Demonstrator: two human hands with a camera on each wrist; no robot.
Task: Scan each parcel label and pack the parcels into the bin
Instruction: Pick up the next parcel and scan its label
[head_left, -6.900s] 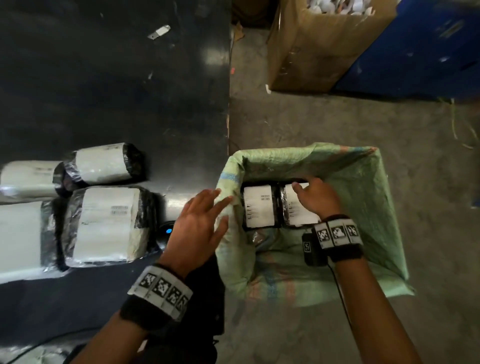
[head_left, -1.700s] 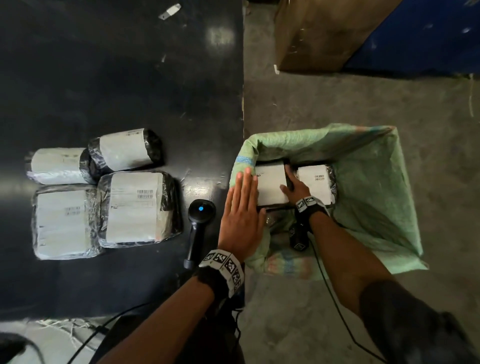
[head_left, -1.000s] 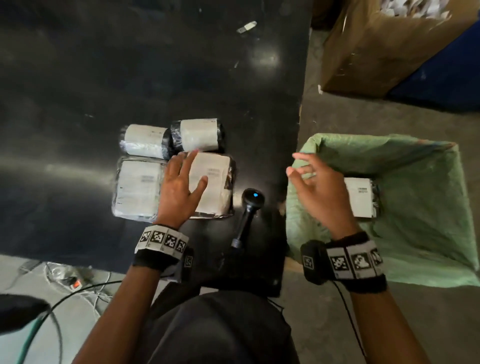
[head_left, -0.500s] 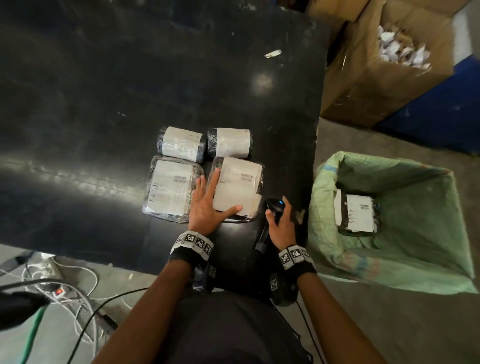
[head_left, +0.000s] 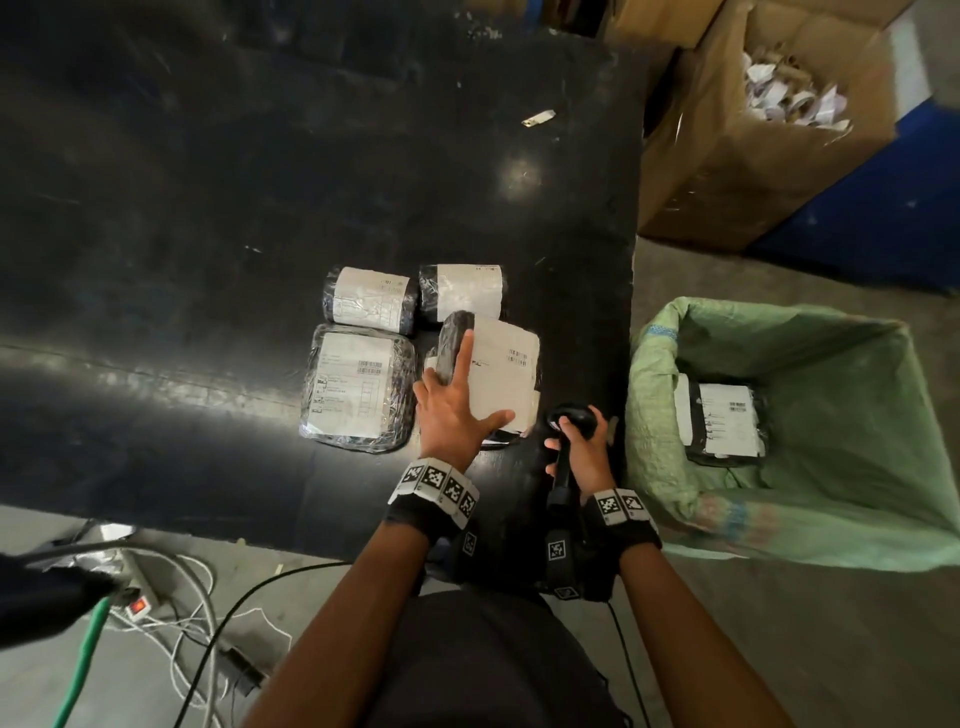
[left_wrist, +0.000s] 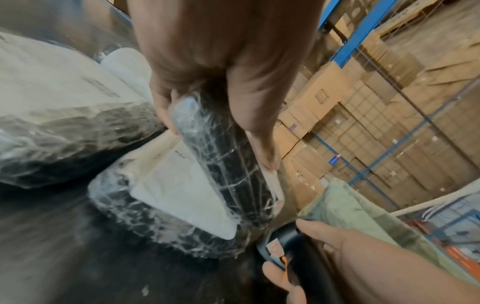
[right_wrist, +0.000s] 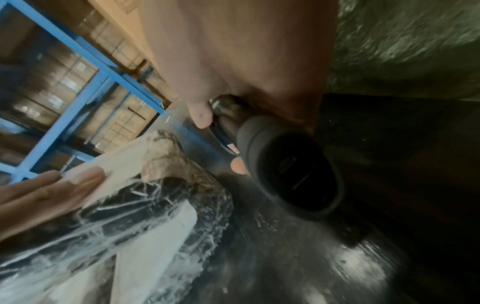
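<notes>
On the black table (head_left: 208, 208), furthest left, two wrapped parcels lie flat: a small roll (head_left: 370, 300) behind a larger flat pack (head_left: 358, 385). Right of these sits a second roll (head_left: 462, 292), and just in front of it the parcel being handled (head_left: 501, 374), tipped up on its long edge. The left hand (head_left: 452, 410) grips it, index finger straight along the label and thumb spread across its near end; the left wrist view alone shows the other fingers curled round the wrapped black edge (left_wrist: 223, 160). Next, the right hand (head_left: 579, 452) is closed round the black scanner (head_left: 571, 421); the blurred right wrist view seems to show its window facing the table. Furthest right, on the floor, the green sack-lined bin (head_left: 831, 519) holds one labelled parcel (head_left: 724, 423), label up.
</notes>
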